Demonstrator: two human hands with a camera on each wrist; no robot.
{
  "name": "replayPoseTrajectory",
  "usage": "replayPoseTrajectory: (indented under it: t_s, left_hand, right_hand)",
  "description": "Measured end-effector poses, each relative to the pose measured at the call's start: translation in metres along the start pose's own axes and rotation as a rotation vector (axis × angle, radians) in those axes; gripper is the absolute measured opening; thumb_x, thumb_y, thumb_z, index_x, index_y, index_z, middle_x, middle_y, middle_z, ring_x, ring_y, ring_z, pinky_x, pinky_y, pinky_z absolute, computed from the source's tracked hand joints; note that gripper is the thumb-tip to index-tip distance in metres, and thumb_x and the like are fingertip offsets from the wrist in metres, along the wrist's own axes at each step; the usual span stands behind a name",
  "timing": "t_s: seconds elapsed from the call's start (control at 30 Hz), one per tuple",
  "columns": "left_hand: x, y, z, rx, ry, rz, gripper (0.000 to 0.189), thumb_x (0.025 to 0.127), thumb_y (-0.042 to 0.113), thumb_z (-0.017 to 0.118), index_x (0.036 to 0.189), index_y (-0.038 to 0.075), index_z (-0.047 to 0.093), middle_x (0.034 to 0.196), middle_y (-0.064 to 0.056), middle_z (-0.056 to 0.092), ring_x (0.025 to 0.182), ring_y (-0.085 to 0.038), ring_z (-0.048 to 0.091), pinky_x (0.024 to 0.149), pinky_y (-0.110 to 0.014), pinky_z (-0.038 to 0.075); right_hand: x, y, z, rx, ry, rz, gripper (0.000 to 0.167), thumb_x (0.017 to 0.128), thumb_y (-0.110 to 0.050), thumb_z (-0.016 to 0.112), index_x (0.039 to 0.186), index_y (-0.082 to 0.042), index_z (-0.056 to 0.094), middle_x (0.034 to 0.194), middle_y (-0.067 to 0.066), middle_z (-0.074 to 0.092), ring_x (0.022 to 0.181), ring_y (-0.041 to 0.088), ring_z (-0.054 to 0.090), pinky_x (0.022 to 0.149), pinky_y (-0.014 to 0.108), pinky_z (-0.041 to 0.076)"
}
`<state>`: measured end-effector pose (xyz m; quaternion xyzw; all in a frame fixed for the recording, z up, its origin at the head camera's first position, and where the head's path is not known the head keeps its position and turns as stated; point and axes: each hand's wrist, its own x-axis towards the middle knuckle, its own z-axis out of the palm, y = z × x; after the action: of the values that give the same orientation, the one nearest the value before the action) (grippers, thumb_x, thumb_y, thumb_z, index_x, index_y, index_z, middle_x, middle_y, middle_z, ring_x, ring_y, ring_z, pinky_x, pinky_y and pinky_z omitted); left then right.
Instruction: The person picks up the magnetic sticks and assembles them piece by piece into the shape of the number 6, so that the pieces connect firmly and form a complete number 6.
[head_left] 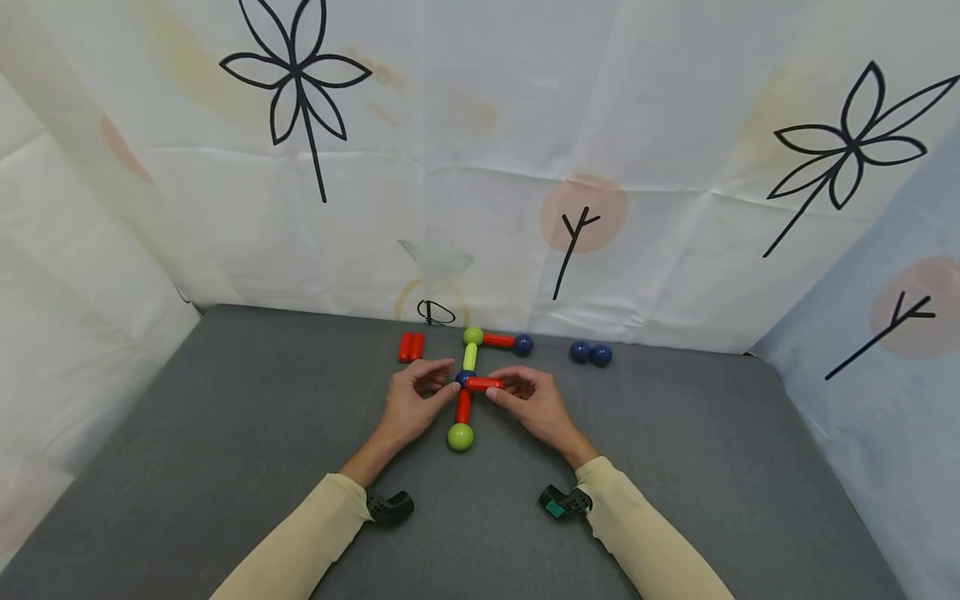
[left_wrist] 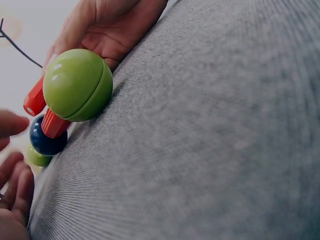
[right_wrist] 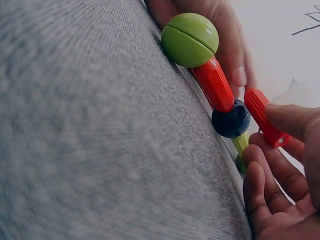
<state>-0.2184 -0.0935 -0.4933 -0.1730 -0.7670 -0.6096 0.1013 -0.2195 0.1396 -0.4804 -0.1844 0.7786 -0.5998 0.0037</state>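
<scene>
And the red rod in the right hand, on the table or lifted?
Lifted: the right wrist view shows the red rod pinched in the right hand, clear of the gray table.

There's a ribbed red rod (head_left: pixel 482 383) crosswise by a navy ball (head_left: pixel 462 378) joining a lime rod (head_left: pixel 470 357) to another red rod (head_left: pixel 463 407).

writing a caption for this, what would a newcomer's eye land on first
Probably the bright ball-and-rod chain on the grey table, between the left hand and the right hand, which pinches a red rod near the chain's dark blue ball. Next, perhaps, the large black flower drawing at the upper left of the pale backdrop.
</scene>
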Motion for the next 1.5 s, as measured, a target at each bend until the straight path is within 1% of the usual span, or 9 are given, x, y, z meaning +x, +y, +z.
replayPoseTrajectory:
  t_s: [0.13,0.27,0.4,0.53,0.73,0.87,1.1,1.33,1.5]
  left_hand:
    - [0.001,0.002,0.001,0.161,-0.032,-0.04,0.033,0.092,0.01,0.077,0.124,0.003,0.072,0.119,-0.013,0.068,0.104,-0.027,0.066,0.091,-0.039,0.055]
    - [0.0,0.003,0.002,0.24,-0.058,-0.054,0.03,0.093,0.015,0.076,0.122,0.008,0.074,0.12,-0.008,0.07,0.106,-0.024,0.066,0.093,-0.042,0.054]
    - [0.0,0.004,0.003,0.237,-0.05,-0.063,0.028,0.094,0.015,0.076,0.121,0.01,0.075,0.116,-0.007,0.072,0.103,-0.022,0.068,0.089,-0.044,0.054]
    - [0.0,0.005,0.003,0.224,-0.04,-0.062,0.026,0.094,0.014,0.076,0.119,0.009,0.076,0.112,-0.007,0.074,0.098,-0.021,0.069,0.086,-0.044,0.055]
    - [0.0,0.006,0.003,0.234,-0.044,-0.069,0.025,0.094,0.016,0.076,0.117,0.01,0.077,0.107,-0.005,0.075,0.094,-0.019,0.069,0.084,-0.043,0.055]
    - [0.001,0.006,0.003,0.248,-0.046,-0.077,0.024,0.094,0.016,0.076,0.117,0.009,0.077,0.107,-0.006,0.075,0.094,-0.02,0.069,0.084,-0.043,0.055]
    - [0.001,0.005,0.003,0.25,-0.046,-0.074,0.024,0.093,0.017,0.076,0.117,0.009,0.077,0.108,-0.006,0.075,0.096,-0.021,0.07,0.085,-0.044,0.055]
    - [0.001,0.004,0.003,0.249,-0.044,-0.075,0.024,0.093,0.017,0.076,0.116,0.01,0.077,0.108,-0.005,0.075,0.096,-0.021,0.07,0.085,-0.044,0.055]
    - [0.001,0.003,0.004,0.267,-0.036,-0.083,0.026,0.093,0.022,0.077,0.116,0.01,0.076,0.109,-0.005,0.074,0.097,-0.021,0.069,0.087,-0.044,0.054]
  right_hand:
    - [-0.002,-0.015,-0.001,-0.005,0.052,-0.013,0.021,0.092,0.001,0.072,0.112,0.008,0.07,0.095,0.021,0.07,0.076,0.016,0.062,0.062,0.02,0.049]
    - [-0.005,-0.029,-0.002,-0.002,0.071,-0.016,0.022,0.092,0.004,0.071,0.112,0.013,0.068,0.094,0.025,0.069,0.075,0.019,0.063,0.063,0.021,0.051]
    - [-0.001,-0.013,-0.004,-0.012,0.097,-0.01,0.023,0.092,0.0,0.073,0.113,0.009,0.07,0.096,0.024,0.069,0.076,0.022,0.063,0.064,0.021,0.051]
    - [0.001,0.001,-0.008,-0.081,0.121,-0.016,0.022,0.091,-0.005,0.076,0.111,0.002,0.073,0.094,0.018,0.071,0.075,0.018,0.062,0.064,0.022,0.049]
    - [0.001,0.004,-0.015,-0.21,0.096,0.018,0.021,0.09,-0.015,0.08,0.109,-0.008,0.075,0.094,0.006,0.072,0.083,0.018,0.064,0.071,0.026,0.047]
    - [0.002,0.004,-0.015,-0.262,0.075,0.033,0.018,0.09,-0.015,0.08,0.108,-0.011,0.075,0.094,0.002,0.072,0.088,0.018,0.062,0.075,0.029,0.046]
    - [0.002,0.006,-0.013,-0.282,0.076,0.012,0.018,0.089,-0.014,0.081,0.106,-0.011,0.076,0.096,0.003,0.072,0.09,0.02,0.063,0.075,0.03,0.045]
    - [0.002,0.009,-0.012,-0.361,0.084,-0.012,0.02,0.087,-0.017,0.083,0.105,-0.012,0.077,0.094,0.0,0.072,0.084,0.019,0.057,0.075,0.031,0.044]
    - [0.002,0.009,-0.012,-0.366,0.083,-0.018,0.021,0.086,-0.017,0.083,0.105,-0.012,0.077,0.095,0.001,0.072,0.085,0.02,0.057,0.077,0.035,0.046]
